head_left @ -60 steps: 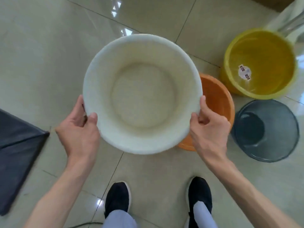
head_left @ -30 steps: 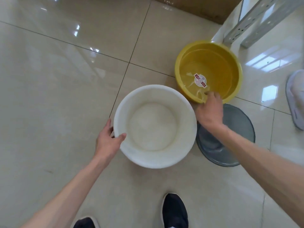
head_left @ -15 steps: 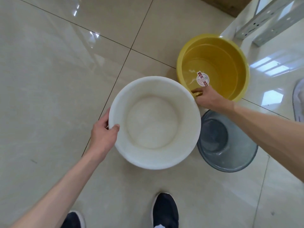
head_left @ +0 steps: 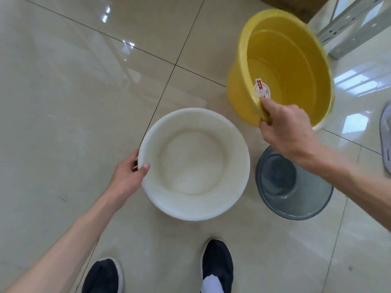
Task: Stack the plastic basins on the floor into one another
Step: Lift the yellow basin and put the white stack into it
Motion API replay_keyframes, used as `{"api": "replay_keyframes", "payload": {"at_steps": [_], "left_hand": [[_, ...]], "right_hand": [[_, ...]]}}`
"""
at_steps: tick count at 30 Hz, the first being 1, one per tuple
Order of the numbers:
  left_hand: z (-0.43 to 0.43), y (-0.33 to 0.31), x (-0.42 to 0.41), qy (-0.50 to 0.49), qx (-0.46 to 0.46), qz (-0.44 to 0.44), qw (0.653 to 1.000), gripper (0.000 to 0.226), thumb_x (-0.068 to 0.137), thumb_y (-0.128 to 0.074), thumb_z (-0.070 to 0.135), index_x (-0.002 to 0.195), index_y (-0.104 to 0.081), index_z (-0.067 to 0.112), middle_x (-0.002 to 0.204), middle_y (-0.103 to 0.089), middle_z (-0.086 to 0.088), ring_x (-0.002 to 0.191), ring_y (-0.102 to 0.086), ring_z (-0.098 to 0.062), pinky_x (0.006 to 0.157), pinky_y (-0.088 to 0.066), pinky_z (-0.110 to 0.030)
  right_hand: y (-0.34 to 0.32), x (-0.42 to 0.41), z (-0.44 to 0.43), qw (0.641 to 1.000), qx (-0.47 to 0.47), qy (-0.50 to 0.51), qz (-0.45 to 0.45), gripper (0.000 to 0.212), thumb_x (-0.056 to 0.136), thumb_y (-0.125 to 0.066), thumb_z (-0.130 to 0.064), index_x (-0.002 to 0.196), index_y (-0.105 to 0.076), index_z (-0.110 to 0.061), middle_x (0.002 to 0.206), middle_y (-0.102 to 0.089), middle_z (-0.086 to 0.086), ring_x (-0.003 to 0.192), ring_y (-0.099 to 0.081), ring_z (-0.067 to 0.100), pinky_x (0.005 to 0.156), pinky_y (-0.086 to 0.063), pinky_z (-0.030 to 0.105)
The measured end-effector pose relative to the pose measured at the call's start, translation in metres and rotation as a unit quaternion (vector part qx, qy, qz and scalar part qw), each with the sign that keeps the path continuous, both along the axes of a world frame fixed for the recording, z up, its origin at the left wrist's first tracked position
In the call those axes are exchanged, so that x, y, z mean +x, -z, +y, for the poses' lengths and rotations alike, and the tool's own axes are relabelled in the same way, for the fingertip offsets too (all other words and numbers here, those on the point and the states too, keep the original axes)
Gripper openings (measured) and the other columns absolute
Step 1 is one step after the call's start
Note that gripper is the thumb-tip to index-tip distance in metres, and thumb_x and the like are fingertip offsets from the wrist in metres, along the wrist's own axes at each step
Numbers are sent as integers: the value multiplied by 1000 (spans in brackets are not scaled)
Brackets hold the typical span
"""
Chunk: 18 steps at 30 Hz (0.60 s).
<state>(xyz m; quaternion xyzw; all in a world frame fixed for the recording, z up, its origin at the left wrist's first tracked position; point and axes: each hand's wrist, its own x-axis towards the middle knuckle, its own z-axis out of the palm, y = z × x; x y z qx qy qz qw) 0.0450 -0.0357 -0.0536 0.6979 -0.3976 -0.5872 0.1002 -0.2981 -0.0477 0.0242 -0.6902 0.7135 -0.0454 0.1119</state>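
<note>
A white basin (head_left: 194, 163) stands upright in the middle of the tiled floor; the orange basin seen earlier is hidden, I cannot tell where. My left hand (head_left: 129, 172) grips its left rim, thumb inside. My right hand (head_left: 283, 127) pinches the near rim of a yellow basin (head_left: 289, 66), which is tipped up toward me, with a round sticker on its inner wall. A translucent grey basin (head_left: 294, 187) rests on the floor right of the white one, under my right forearm.
My two dark shoes (head_left: 218, 265) stand at the bottom of the view. A grey metal rack frame (head_left: 351, 24) rises at the top right, and a pale object (head_left: 386, 140) lies at the right edge. A brown box edge shows at the top.
The white basin went down from mid-air over the orange one. My right hand left it, took the yellow basin's rim and has tipped that basin up.
</note>
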Motion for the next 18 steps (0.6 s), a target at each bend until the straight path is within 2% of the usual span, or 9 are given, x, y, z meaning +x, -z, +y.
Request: {"api": "replay_keyframes", "payload": {"at_steps": [3, 6, 8, 9, 10, 12, 14, 16, 18], "left_hand": [[-9, -14, 3, -108, 86, 67, 988, 28, 108, -40, 26, 128, -61, 27, 120, -67, 2, 112, -63, -17, 98, -46, -37], [-14, -29, 10, -170, 111, 136, 970, 45, 110, -28, 38, 116, -70, 24, 112, -70, -1, 94, -66, -15, 98, -49, -36], [-13, -35, 21, -193, 92, 165, 963, 74, 111, -17, 40, 80, -83, 22, 79, -79, -2, 68, -74, -13, 72, -61, -25], [-15, -37, 25, -200, 89, 170, 961, 84, 109, -13, 47, 74, -83, 17, 73, -79, -7, 64, -76, -16, 63, -61, -24], [-17, -39, 27, -199, 85, 180, 960, 87, 104, -11, 59, 88, -83, 13, 84, -81, -15, 75, -78, -23, 67, -63, -29], [-19, -38, 31, -214, 92, 203, 951, 93, 95, -8, 74, 136, -63, 10, 128, -70, -18, 116, -67, -33, 95, -54, -42], [-18, -38, 24, -188, 63, 187, 962, 83, 96, -11, 72, 154, -40, 20, 152, -51, -9, 137, -49, -25, 110, -40, -41], [-11, -31, 10, -52, -34, 70, 996, 68, 102, -33, 59, 160, -21, 26, 167, -25, 1, 152, -26, -15, 123, -24, -40], [1, -23, -8, 124, -115, -69, 983, 86, 99, -59, 35, 162, -2, 22, 171, -4, 0, 157, -10, -17, 126, -15, -39]], "right_hand": [[-40, 35, 43, 983, -51, -178, -5, 40, 71, -63, 8, 110, -69, -1, 80, -76, 11, 54, -69, 32, 38, -52, 34], [-42, 66, 98, 945, -60, -314, -69, 45, 74, -67, 8, 118, -70, 1, 101, -78, 11, 73, -75, 29, 52, -60, 40], [-25, 88, 133, 923, -19, -373, -88, 43, 83, -57, 1, 125, -62, 0, 101, -76, 11, 74, -73, 29, 58, -60, 40], [-14, 97, 148, 916, 11, -392, -90, 46, 82, -57, -2, 128, -54, -1, 98, -75, 10, 72, -72, 29, 56, -59, 39], [-1, 103, 160, 911, 38, -401, -90, 52, 80, -60, -2, 130, -47, -2, 96, -75, 10, 69, -71, 29, 55, -58, 38], [18, 108, 166, 912, 78, -392, -91, 60, 77, -65, -5, 133, -43, -4, 95, -75, 9, 69, -72, 28, 52, -58, 36], [32, 108, 155, 925, 95, -356, -95, 58, 81, -73, -15, 135, -53, -6, 100, -76, 8, 73, -74, 28, 53, -59, 34], [44, 110, 141, 925, 124, -347, -92, 60, 81, -78, -32, 134, -60, -10, 115, -74, 9, 94, -75, 27, 73, -62, 36], [60, 111, 134, 909, 240, -323, -108, 56, 94, -63, -33, 145, -49, -16, 142, -58, 8, 126, -60, 26, 103, -49, 37]]}}
